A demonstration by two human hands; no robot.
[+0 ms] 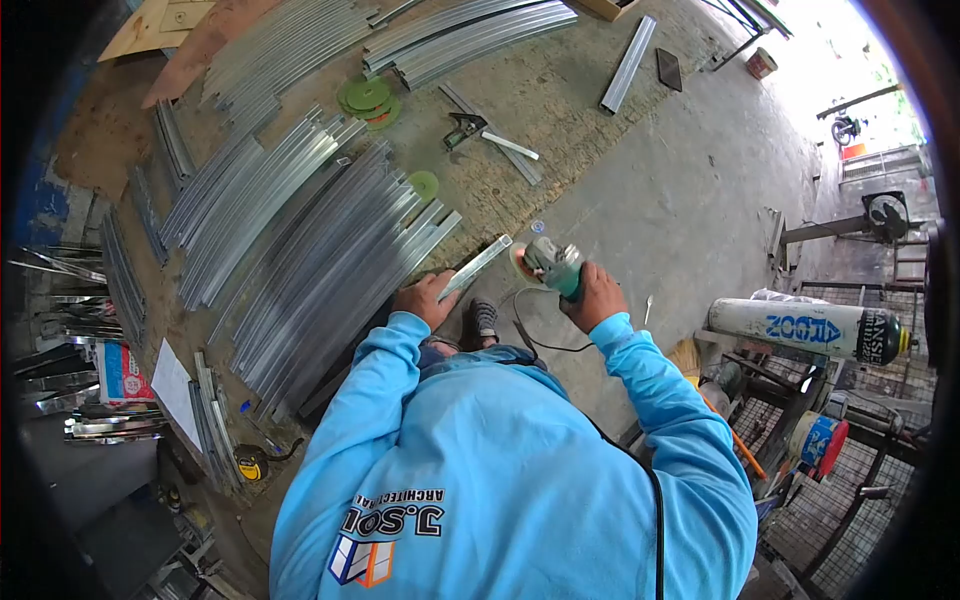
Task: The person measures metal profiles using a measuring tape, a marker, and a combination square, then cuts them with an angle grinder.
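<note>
My left hand (424,300) is closed around the lower end of a short square metal tube (474,268), whose open end points up and to the right. In my right hand (597,297) is a green and silver angle grinder (556,266), fingers wrapped round its body. The grinder's disc faces the tube's open end, with a small gap between them. Left of my left hand, many long metal tubes (320,270) lie side by side on the worktable.
Green discs (368,96), a combination square (464,130) and more metal profiles (490,40) lie on the table (570,110). A tape measure (251,461) sits at lower left. On the right are a gas cylinder (800,328) and a rack. A cable hangs below the grinder.
</note>
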